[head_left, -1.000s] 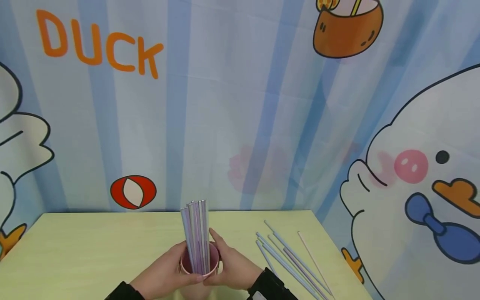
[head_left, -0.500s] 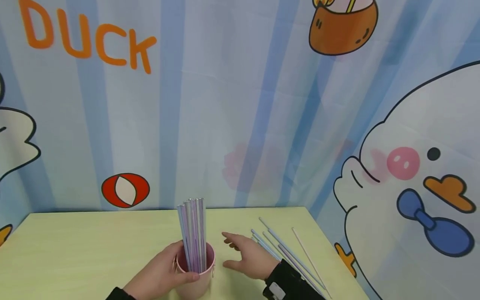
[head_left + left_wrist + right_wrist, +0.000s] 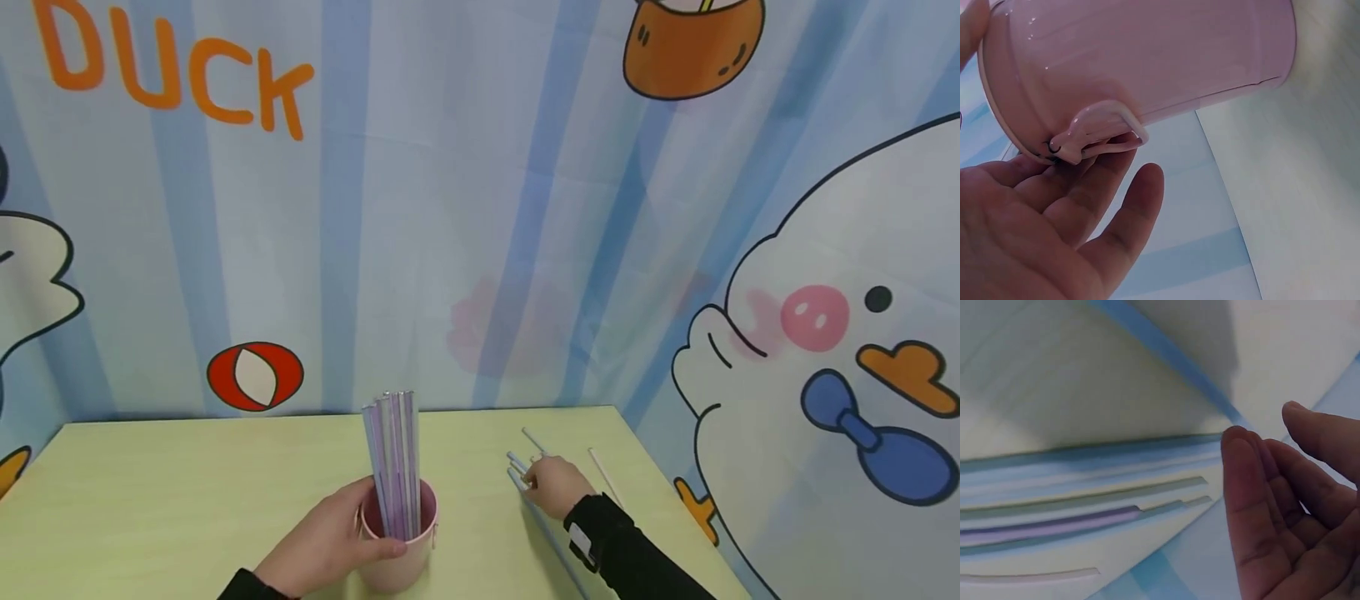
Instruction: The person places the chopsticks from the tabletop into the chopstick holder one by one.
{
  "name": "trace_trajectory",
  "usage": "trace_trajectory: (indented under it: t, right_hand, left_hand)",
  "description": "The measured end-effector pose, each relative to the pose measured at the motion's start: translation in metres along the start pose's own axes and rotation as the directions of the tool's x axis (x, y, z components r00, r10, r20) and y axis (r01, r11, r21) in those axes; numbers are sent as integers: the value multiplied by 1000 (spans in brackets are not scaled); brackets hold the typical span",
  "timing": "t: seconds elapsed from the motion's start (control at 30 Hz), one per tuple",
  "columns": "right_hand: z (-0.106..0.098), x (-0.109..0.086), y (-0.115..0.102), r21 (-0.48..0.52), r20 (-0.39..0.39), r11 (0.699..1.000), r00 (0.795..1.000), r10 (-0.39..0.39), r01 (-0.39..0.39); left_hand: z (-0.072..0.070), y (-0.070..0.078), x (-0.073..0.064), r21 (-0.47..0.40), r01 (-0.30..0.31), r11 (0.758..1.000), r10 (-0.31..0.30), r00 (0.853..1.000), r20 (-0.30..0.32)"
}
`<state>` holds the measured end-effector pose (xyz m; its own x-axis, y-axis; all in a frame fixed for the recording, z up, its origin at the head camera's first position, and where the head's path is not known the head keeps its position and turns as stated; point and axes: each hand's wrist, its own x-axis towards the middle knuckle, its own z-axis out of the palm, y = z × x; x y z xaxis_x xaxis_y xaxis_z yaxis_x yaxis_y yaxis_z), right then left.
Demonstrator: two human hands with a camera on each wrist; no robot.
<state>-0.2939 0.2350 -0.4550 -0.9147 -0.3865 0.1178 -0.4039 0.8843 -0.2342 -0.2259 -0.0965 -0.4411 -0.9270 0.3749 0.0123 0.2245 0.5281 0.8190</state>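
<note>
A small pink bucket (image 3: 396,571) stands on the table with a bundle of pale purple and silvery straws (image 3: 393,467) upright in it. My left hand (image 3: 324,533) grips its left side, thumb over the front of the rim. In the left wrist view the fingers lie behind the bucket's small side handle (image 3: 1110,125). To the right, my right hand (image 3: 558,487) is over the loose straws, partly hiding them. Its fingers are bent with the thumb apart, and the fingertips are right at the end of a blue straw (image 3: 1172,359); nothing shows between them.
Several blue, grey and purple straws (image 3: 1041,534) lie side by side on the pale yellow table (image 3: 202,492). A pinkish white straw (image 3: 603,475) lies apart at their right. A striped cartoon curtain (image 3: 420,208) hangs right behind the table's back edge.
My right hand has let go of the bucket and moved right, down to the loose straws. The left hand has kept its grip on the bucket, and the head view has shifted slightly.
</note>
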Motion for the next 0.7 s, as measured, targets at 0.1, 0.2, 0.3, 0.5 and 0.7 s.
trace_trajectory:
  t: [0.1, 0.2, 0.3, 0.5, 0.7]
  right_hand:
    - [9, 2, 6, -5, 32, 998, 998, 56, -56]
    - [18, 5, 10, -24, 42, 994, 994, 103, -102]
    - [23, 8, 12, -30, 31, 991, 991, 132, -131]
    - [27, 10, 8, -89, -21, 991, 995, 97, -98]
    - [31, 11, 6, -109, -18, 990, 996, 88, -90]
  left_hand:
    - [0, 1, 1, -5, 20, 1000, -20, 1000, -3]
    - [1, 2, 2, -8, 34, 999, -34, 999, -4]
    - [0, 2, 2, -10, 34, 999, -34, 999, -6]
    - [-1, 1, 1, -7, 12, 1000, -12, 1000, -11]
    - [-1, -1, -1, -13, 6, 1000, -6, 1000, -11]
